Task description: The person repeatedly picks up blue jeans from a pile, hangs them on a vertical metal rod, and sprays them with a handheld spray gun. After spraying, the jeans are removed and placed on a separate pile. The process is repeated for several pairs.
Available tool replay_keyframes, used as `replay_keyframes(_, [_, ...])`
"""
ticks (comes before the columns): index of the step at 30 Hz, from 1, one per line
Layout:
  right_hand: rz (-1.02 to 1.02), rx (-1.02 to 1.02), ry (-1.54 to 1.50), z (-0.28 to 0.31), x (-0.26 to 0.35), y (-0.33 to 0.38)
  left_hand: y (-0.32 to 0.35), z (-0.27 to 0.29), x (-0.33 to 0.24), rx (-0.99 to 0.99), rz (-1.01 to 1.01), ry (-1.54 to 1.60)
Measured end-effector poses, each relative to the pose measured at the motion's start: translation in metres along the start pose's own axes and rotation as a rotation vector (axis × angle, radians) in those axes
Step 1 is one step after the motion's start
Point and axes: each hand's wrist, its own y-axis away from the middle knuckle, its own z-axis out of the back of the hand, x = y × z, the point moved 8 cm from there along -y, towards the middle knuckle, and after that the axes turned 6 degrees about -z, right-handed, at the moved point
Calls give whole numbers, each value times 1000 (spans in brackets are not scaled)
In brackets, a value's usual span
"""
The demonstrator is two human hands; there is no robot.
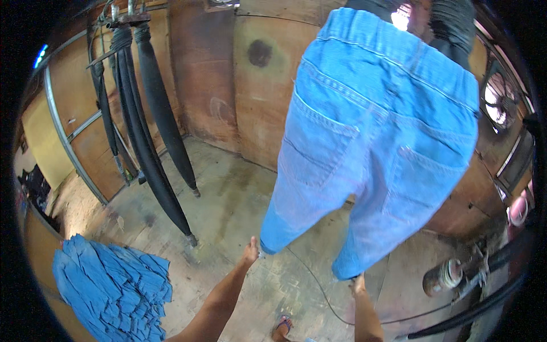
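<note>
A pair of blue jeans (370,137) hangs inflated and upright in the upper right of the frame, seat and back pockets facing the camera, both leg hems reaching toward the lower centre.

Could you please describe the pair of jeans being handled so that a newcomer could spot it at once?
Start at the brown plywood wall; the blue jeans hang inflated in front of it, both hems pinched by the left hand and right hand. Unlike the flat blue pile lower left, they stand puffed, back pockets showing.
</note>
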Motion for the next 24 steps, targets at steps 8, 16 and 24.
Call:
replay_keyframes(8, [-78,175,-147,-31,-36,-73,-14,-30,-13,164,257,-34])
replay_keyframes(16, [218,-3,-42,-38,-12,-93,-64,-59,-50,-117,-317,54])
replay_keyframes(24, [506,-217,74,-42,-103,-3,-9,-51,-53,148,-248,-55])
